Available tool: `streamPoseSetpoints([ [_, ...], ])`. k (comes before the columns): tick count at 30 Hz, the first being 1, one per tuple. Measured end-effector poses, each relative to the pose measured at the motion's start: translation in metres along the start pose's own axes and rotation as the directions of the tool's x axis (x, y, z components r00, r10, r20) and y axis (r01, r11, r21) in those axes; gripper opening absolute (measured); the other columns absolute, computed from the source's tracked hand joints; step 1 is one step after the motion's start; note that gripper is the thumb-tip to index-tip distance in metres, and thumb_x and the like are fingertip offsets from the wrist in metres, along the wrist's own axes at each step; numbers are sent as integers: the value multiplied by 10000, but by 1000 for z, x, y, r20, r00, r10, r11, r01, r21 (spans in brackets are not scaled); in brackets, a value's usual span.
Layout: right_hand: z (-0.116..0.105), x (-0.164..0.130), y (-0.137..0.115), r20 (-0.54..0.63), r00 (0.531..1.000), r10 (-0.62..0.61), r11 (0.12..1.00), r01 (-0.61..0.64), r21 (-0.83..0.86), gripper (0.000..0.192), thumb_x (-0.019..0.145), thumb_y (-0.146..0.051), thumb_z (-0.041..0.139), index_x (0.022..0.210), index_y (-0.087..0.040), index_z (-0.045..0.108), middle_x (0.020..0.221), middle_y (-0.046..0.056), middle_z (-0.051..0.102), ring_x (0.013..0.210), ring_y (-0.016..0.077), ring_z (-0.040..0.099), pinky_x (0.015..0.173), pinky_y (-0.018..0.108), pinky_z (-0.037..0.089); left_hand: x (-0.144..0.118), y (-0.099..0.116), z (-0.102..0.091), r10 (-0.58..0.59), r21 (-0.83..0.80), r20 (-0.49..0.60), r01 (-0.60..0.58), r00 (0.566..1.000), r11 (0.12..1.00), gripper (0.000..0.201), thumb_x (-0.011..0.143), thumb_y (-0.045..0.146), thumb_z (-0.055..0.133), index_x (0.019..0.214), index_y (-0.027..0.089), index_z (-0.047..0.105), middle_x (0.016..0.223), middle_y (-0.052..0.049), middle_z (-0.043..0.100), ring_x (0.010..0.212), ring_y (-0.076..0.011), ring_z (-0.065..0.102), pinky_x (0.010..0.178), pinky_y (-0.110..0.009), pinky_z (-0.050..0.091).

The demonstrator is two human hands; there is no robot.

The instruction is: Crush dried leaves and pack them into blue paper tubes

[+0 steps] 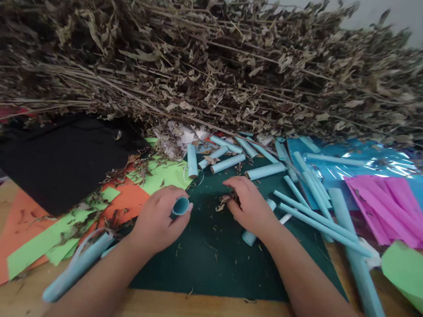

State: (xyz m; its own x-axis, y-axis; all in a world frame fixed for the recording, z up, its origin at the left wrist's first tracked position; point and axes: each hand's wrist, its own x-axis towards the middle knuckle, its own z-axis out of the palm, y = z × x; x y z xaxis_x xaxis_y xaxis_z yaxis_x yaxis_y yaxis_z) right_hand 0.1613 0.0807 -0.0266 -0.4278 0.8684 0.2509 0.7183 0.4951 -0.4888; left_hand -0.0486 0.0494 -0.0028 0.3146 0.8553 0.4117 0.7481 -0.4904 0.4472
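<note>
My left hand (pixel 163 218) is wrapped round a light-blue paper tube (pixel 181 206), its open end tilted up toward me and looking hollow. To the right, my right hand (pixel 246 205) has its fingers curled round a small clump of dried leaves (pixel 224 201), above the dark green mat (pixel 203 260). Another blue paper tube (pixel 249 237) lies partly under my right hand. Several short blue tubes (pixel 228 164) rest just beyond both hands, some with brown matter at their ends. Leaf crumbs are scattered on the mat between the hands.
A large heap of dried leafy stalks (pixel 218 66) fills the back. At left lie a black sheet (pixel 72 162) and orange (pixel 6 254) and green paper (pixel 36 245). At right are long blue tubes (pixel 357 263), blue film (pixel 356 175), pink paper (pixel 394 212) and green paper (pixel 412 277).
</note>
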Motion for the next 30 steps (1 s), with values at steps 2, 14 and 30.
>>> streamPoseSetpoints([
  [2,-3,-2,1,45,999,1,999,1,-34,332,734,-232,480,1059,-204,415,1151,106,407,1073,268,376,846,453,352,3,-6,-5,61,124,-90,-49,994,991,96,732,191,491,803,185,427,746,-19,505,705,-150,488,647,-266,399],
  [14,-21,-11,20,34,999,-23,983,16,181,217,802,-150,336,881,-211,528,1033,53,531,992,176,469,840,369,399,12,-6,-2,-198,618,28,139,980,774,528,726,421,486,1178,170,380,1127,-153,444,1028,-331,384,868,-549,211],
  [30,-11,-12,16,94,994,62,998,-64,16,395,647,-180,536,1031,-232,462,1118,63,407,930,211,472,736,333,414,54,21,64,30,189,446,-127,895,974,284,692,270,532,958,184,487,970,-52,537,910,-239,472,765,-390,384],
])
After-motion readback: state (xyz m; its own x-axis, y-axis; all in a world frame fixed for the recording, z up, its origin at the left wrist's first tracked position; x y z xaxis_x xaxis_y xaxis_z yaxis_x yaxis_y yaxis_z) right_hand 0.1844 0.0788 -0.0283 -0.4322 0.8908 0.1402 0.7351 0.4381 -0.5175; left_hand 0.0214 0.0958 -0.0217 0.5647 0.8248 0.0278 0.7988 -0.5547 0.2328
